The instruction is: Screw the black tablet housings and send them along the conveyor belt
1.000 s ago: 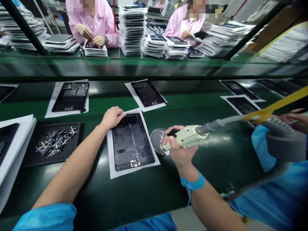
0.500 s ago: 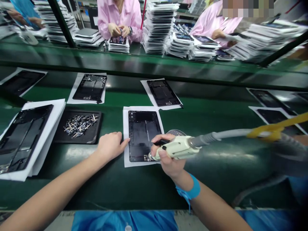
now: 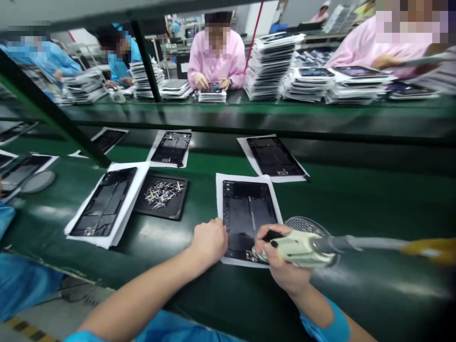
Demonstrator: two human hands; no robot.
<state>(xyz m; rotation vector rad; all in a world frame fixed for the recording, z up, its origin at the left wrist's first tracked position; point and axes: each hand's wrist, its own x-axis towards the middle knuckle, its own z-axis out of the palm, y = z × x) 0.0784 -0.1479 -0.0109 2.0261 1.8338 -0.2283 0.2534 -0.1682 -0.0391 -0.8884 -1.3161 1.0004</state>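
Inspected: dark green conveyor belt, glossy, spanning the whole view. Lying directly on it, nearest the front edge: near white sheet bearing a black panel. Just beside that sheet's right edge: round perforated dish. Left of it and apart: black tray with loose screws, then, just beside the tray, a stack of white sheets. Further back: rear left sheet and rear right sheet, each under a dark panel. Far left: grey disc. Beyond: raised green bench loaded with tall stacks.
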